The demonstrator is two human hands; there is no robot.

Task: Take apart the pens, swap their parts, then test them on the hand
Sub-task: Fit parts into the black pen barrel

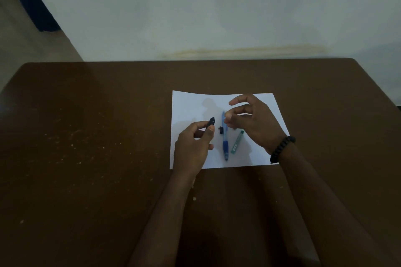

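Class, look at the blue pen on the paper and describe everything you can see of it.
The blue pen lies flat on the white sheet of paper, running roughly away from the person. Its barrel looks like light translucent blue plastic, with a darker blue grip section near the tip, which points toward the person. The right hand hovers over its far end; whether the fingers touch it cannot be told.
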